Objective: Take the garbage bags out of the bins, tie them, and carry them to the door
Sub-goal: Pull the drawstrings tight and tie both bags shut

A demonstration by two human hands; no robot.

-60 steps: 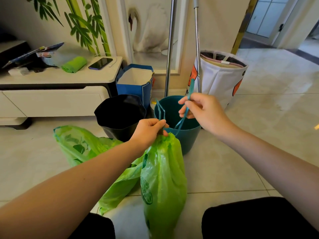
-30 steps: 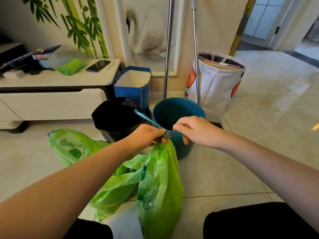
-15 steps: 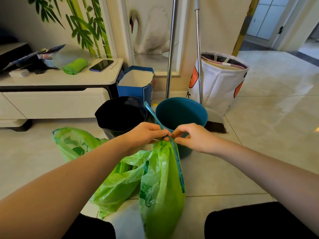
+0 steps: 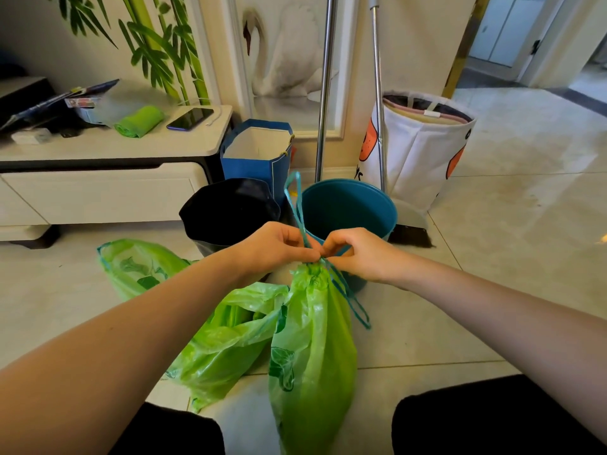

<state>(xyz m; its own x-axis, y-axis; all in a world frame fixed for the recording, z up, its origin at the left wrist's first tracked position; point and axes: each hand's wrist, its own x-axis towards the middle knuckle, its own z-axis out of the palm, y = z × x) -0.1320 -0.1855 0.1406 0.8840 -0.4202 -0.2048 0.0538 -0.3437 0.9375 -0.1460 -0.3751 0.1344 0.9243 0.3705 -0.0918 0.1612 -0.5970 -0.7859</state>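
A green garbage bag (image 4: 312, 356) hangs in front of me, its neck gathered tight. My left hand (image 4: 272, 247) and my right hand (image 4: 358, 252) both pinch its teal drawstring (image 4: 297, 205) at the neck; one loop stands up, another loop hangs down the bag's right side. A second green garbage bag (image 4: 223, 336) lies open on the floor to the left. Behind my hands stand a black bin (image 4: 226, 211) and a teal bin (image 4: 348, 208), neither with a bag in it.
A blue paper bag (image 4: 256, 152), two metal poles, a broom head (image 4: 410, 231) and a white fabric basket (image 4: 423, 146) stand by the wall. A low white cabinet (image 4: 108, 178) at left holds a phone and a green bag roll. A doorway opens at the far right.
My right hand came down from holding the drawstring high to meet my left hand at the bag's neck. The string now forms one upright loop and one hanging loop.
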